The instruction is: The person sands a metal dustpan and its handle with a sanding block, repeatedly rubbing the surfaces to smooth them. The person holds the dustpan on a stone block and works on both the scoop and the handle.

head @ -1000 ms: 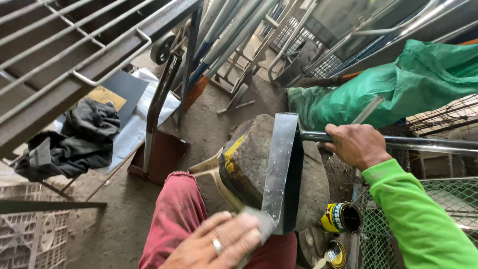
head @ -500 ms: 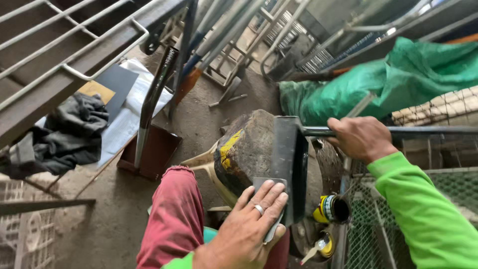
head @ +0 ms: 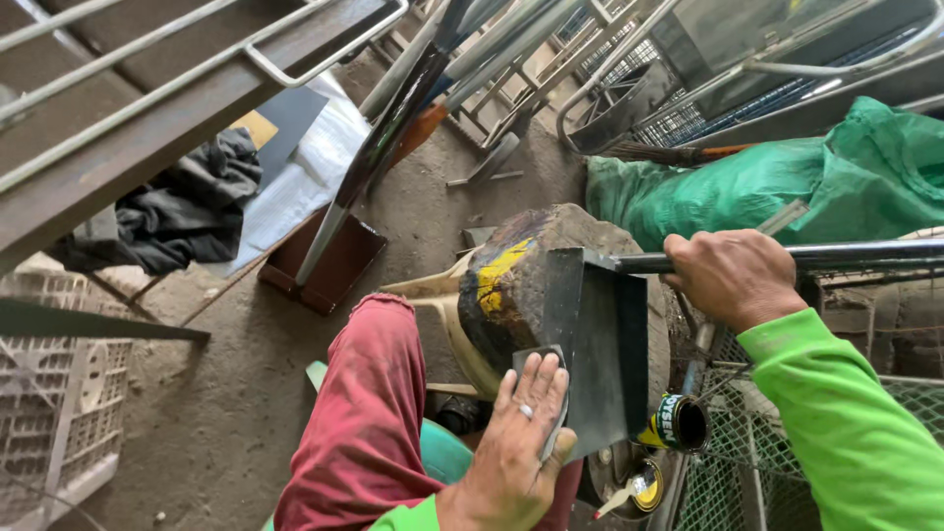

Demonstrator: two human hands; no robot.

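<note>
Stump point(head: 521, 285): carries dark metal plate point(head: 595, 344), propped on edge against it.
Rod point(head: 836, 258): joined to plate, clenched in right hand point(head: 733, 277) grip.
Left hand point(head: 516, 442): flat, fingers spread, pressing grey abrasive sheet point(head: 546, 393) to plate.
Risk: plate edge likely to cut palm if sheet slips.

The plate point(head: 600, 344) is dark metal, matt and smooth; the rod point(head: 846, 258) is bare steel with a dull shine. The block point(head: 511, 285) looks rough, blackened — streaked with yellow paint. The sack point(head: 787, 182) is woven green plastic; the floor point(head: 216, 393) is dusty concrete.
</note>
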